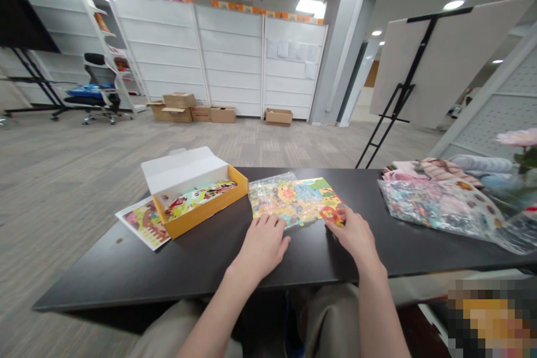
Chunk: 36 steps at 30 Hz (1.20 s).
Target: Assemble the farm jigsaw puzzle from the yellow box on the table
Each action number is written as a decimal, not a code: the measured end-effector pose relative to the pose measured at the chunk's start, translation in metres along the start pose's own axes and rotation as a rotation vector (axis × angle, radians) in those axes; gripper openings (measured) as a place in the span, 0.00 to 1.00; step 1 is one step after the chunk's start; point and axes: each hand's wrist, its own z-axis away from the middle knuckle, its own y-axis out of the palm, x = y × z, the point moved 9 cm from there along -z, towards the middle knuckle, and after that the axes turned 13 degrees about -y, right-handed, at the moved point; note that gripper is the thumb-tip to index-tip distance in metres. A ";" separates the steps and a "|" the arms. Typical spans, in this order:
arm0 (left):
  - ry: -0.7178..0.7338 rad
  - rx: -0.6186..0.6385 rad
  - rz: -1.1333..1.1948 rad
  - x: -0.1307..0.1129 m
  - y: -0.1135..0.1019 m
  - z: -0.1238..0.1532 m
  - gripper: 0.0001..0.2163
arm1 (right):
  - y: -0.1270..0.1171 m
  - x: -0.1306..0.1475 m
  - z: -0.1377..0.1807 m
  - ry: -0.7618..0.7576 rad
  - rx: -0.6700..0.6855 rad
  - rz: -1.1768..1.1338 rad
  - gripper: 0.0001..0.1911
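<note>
A clear plastic bag of colourful puzzle pieces (293,200) lies on the black table (210,263) in front of me. My left hand (263,243) rests at its near left edge, fingers curled down on the plastic. My right hand (354,232) presses its fingertips on the bag's near right corner. To the left stands an open yellow box (201,201) with a white lid flap raised; printed puzzle sheets lie inside it. A printed picture card (142,222) lies partly under the box at the table's left edge.
At the right lie another bag of puzzle pieces (440,207), folded cloths (436,169) and a pink flower (520,137). Beyond the table: an easel with a white board (419,67), cardboard boxes (193,109) by white shelving, an office chair (96,89).
</note>
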 end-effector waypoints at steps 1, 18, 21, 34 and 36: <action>-0.003 -0.001 -0.001 0.000 0.000 0.000 0.11 | 0.001 -0.001 -0.001 0.008 -0.008 -0.016 0.22; -0.071 -0.098 0.196 0.016 -0.008 -0.005 0.17 | -0.001 -0.019 -0.001 -0.029 -0.115 -0.630 0.22; -0.095 -0.180 0.282 0.019 -0.015 -0.006 0.23 | -0.016 0.005 0.003 -0.097 -0.180 -0.912 0.21; 0.045 -0.261 0.335 0.006 -0.016 -0.001 0.32 | 0.023 0.058 -0.016 0.020 -0.205 -1.273 0.20; 0.042 -0.263 0.316 0.008 -0.015 0.000 0.33 | 0.029 0.069 -0.018 -0.006 -0.104 -1.271 0.20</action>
